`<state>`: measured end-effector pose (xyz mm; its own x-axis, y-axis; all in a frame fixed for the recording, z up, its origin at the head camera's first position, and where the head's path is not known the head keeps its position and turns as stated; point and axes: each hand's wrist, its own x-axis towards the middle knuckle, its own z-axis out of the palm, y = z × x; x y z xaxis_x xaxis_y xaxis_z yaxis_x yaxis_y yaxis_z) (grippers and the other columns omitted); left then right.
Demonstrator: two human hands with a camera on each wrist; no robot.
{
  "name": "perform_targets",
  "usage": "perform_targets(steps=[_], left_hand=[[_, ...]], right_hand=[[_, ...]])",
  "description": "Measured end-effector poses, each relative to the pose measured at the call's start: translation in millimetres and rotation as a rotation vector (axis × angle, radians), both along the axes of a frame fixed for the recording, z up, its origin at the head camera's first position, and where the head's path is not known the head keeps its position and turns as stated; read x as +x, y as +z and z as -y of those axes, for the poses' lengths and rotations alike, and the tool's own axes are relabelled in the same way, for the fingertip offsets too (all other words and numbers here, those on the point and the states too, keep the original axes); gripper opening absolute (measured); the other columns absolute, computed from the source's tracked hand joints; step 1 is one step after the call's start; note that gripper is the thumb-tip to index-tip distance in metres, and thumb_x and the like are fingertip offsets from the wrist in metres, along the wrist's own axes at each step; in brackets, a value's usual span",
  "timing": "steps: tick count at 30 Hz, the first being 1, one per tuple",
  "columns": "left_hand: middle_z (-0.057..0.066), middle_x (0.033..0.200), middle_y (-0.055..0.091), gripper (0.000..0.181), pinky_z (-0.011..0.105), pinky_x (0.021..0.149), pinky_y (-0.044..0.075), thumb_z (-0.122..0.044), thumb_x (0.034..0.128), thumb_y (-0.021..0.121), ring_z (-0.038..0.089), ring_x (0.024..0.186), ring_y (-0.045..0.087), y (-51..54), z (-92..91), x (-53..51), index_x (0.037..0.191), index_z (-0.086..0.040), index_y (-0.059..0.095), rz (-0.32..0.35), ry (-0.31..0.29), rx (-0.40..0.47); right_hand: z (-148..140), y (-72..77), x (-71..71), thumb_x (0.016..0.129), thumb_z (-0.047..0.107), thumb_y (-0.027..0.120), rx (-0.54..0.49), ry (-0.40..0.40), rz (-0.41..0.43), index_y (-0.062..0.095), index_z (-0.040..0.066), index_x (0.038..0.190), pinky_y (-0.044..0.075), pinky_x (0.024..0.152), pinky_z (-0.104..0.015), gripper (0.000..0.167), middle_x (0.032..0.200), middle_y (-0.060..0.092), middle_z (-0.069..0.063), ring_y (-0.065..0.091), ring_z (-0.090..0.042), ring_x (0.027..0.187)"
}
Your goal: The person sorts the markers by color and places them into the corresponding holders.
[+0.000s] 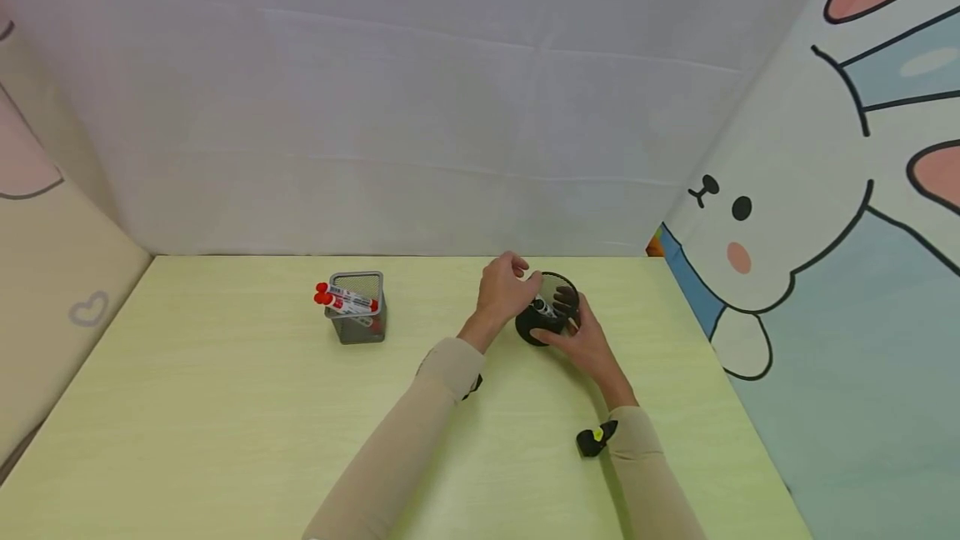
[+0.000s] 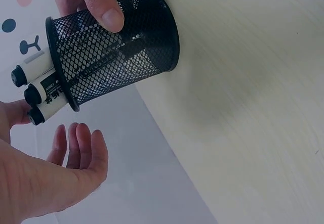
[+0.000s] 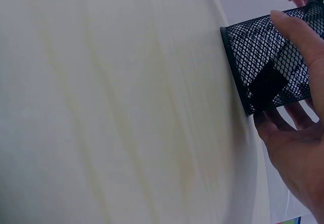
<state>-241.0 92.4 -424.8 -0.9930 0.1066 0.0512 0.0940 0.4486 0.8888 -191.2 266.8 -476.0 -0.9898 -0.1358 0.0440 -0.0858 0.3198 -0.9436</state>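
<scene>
A round black mesh pen cup (image 1: 531,327) stands on the table right of centre. My right hand (image 1: 588,347) grips it from the right, thumb on the near side and fingers around the other. Several white markers with black ends (image 2: 43,90) stick out of the cup's mouth in the left wrist view. Beside the cup's rim is my left hand (image 1: 501,290), its fingers loosely bent and apart from the cup. Its thumb reaches behind the marker ends; whether it touches them I cannot tell. In the right wrist view the cup (image 3: 248,52) shows dark shapes through its mesh.
To the left on the pale yellow table (image 1: 262,423) stands a square grey mesh pen holder (image 1: 362,330), with red-capped white markers (image 1: 343,304) leaning out to its left. A white cloth wall (image 1: 375,123) rises behind the table, and a printed rabbit panel (image 1: 795,215) borders the right.
</scene>
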Motion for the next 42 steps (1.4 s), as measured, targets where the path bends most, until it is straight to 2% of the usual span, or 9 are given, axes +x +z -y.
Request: perform_targets(steps=[8, 15, 21, 27, 32, 39, 42], left_hand=[[0.019, 0.114, 0.068, 0.033, 0.043, 0.086, 0.053, -0.027, 0.0965, 0.067, 0.03, 0.102, 0.064, 2.5, 4.2, -2.1, 0.115, 0.001, 0.067, -0.037, 0.003, 0.032], [0.014, 0.112, 0.068, 0.03, 0.042, 0.085, 0.052, -0.028, 0.0967, 0.067, 0.028, 0.102, 0.064, 6.5, 6.7, -2.2, 0.113, -0.002, 0.068, -0.04, 0.017, 0.025], [0.012, 0.109, 0.069, 0.025, 0.042, 0.085, 0.052, -0.028, 0.0964, 0.066, 0.028, 0.103, 0.064, 8.5, 9.8, -0.1, 0.108, -0.006, 0.069, -0.074, 0.025, 0.037], [0.009, 0.106, 0.067, 0.023, 0.042, 0.084, 0.051, -0.028, 0.0968, 0.067, 0.028, 0.103, 0.063, 7.8, 15.7, 2.9, 0.107, -0.007, 0.069, -0.083, 0.026, 0.013], [0.012, 0.109, 0.068, 0.026, 0.042, 0.085, 0.051, -0.029, 0.0973, 0.067, 0.029, 0.104, 0.062, 5.5, 21.1, 5.1, 0.109, -0.006, 0.068, -0.083, 0.021, -0.009], [0.014, 0.108, 0.068, 0.024, 0.043, 0.085, 0.05, -0.028, 0.0965, 0.067, 0.032, 0.103, 0.061, 3.9, 28.4, 10.7, 0.107, -0.006, 0.068, -0.107, 0.014, -0.006], [0.014, 0.107, 0.068, 0.022, 0.043, 0.085, 0.05, -0.027, 0.0968, 0.067, 0.032, 0.101, 0.061, 3.1, 32.1, 14.4, 0.105, -0.007, 0.068, -0.122, 0.008, -0.016]], right_hand=[[-1, -2.1, -2.5, 0.088, 0.009, 0.082, -0.006, -0.001, 0.004, 0.031, -0.003, 0.154, 0.024, 0.121, -0.055, 0.084, 0.157, 0.036, -0.027, 0.034, -0.039, 0.147], [-2, -2.8, -4.8, 0.088, 0.01, 0.083, 0.004, -0.007, 0.002, 0.032, -0.003, 0.153, 0.025, 0.121, -0.055, 0.084, 0.156, 0.037, -0.026, 0.036, -0.04, 0.145], [-3, -3.7, -6.0, 0.087, 0.008, 0.083, -0.002, -0.006, -0.016, 0.032, -0.005, 0.153, 0.027, 0.12, -0.055, 0.085, 0.155, 0.037, -0.029, 0.036, -0.041, 0.144], [-1, -4.7, -5.0, 0.086, 0.002, 0.082, -0.004, 0.006, -0.052, 0.031, -0.007, 0.153, 0.029, 0.119, -0.057, 0.085, 0.155, 0.035, -0.032, 0.035, -0.044, 0.145], [1, -4.6, -3.3, 0.086, 0.002, 0.082, 0.014, -0.002, -0.043, 0.029, -0.008, 0.153, 0.029, 0.119, -0.057, 0.086, 0.156, 0.035, -0.032, 0.034, -0.044, 0.145], [-10, -29.8, -8.4, 0.086, 0.011, 0.085, 0.101, -0.047, -0.053, 0.03, -0.002, 0.155, 0.031, 0.118, -0.056, 0.09, 0.156, 0.036, -0.026, 0.036, -0.044, 0.144], [-15, -32.4, -5.8, 0.086, 0.015, 0.085, 0.133, -0.064, -0.053, 0.032, -0.002, 0.154, 0.032, 0.118, -0.055, 0.088, 0.155, 0.038, -0.024, 0.038, -0.043, 0.143]])
